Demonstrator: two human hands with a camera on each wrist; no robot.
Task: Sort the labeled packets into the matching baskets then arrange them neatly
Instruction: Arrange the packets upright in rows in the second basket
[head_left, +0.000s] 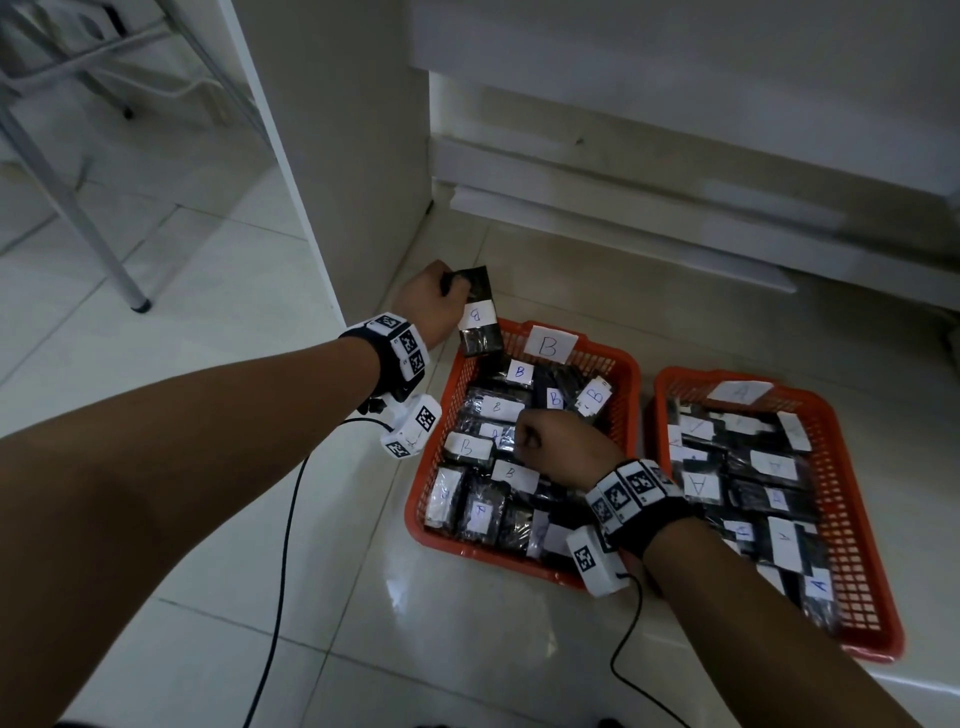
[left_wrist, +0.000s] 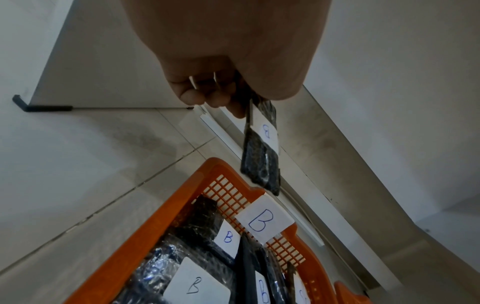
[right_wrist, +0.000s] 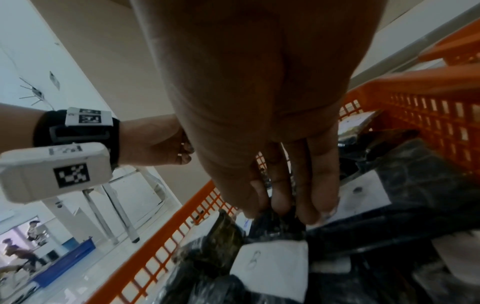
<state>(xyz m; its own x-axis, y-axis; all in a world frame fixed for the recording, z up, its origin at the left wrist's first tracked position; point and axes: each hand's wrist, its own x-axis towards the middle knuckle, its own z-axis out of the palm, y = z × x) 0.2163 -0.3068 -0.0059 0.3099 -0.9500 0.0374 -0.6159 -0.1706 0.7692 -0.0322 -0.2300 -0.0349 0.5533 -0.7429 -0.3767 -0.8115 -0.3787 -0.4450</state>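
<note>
My left hand (head_left: 441, 301) pinches the top end of a black packet labeled B (head_left: 480, 317), which hangs over the far left corner of the orange basket B (head_left: 431, 462). In the left wrist view, that packet (left_wrist: 262, 152) dangles from my fingers (left_wrist: 221, 98) above the basket rim (left_wrist: 166, 214) and its B tag (left_wrist: 265, 222). My right hand (head_left: 524, 441) is down inside basket B among several B packets. Its fingertips (right_wrist: 309, 214) and thumb close on the edge of a dark packet (right_wrist: 278, 224). Basket A (head_left: 691, 375), full of A packets, sits to the right.
Both baskets sit on a glossy tile floor. A white cabinet side panel (head_left: 311, 156) rises just left of basket B, and a white plinth (head_left: 623, 218) runs behind. A metal leg (head_left: 119, 270) stands at far left. Wrist camera cables (head_left: 280, 571) trail over the floor.
</note>
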